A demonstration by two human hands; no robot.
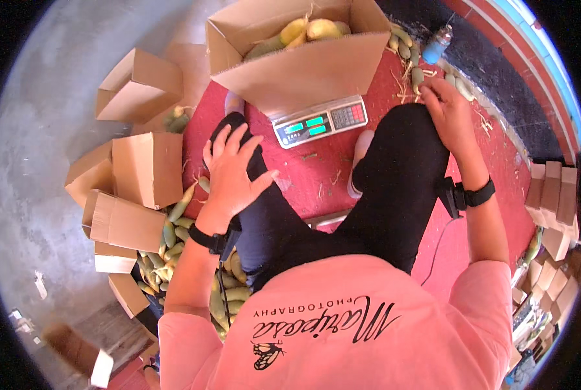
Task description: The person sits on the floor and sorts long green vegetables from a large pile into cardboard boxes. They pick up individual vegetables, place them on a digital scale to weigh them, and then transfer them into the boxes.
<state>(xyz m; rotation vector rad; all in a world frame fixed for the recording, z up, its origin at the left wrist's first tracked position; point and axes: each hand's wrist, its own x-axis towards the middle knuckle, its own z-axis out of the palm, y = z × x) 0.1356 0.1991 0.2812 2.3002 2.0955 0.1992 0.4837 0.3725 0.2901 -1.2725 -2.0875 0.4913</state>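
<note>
My left hand (232,170) lies palm down over my left knee, its fingers spread and holding nothing. Beside my right knee is my right hand (449,114), with thumb and fingers apart and nothing visible in them. Its fingertips appear close to a green radish (417,77) on the floor; whether they touch is unclear. Between my feet a digital scale (319,124) shows lit green displays. A large open cardboard box (300,80) stands directly behind its panel, apparently on the platform, which is hidden. Several yellow-green radishes (322,30) lie inside.
Empty cardboard boxes (146,168) stand to the left on concrete. A heap of green radishes (161,263) lies by my left thigh. Red matting (314,183) covers the floor beneath me. A blue bottle (436,46) is at upper right; cartons (551,195) are stacked at far right.
</note>
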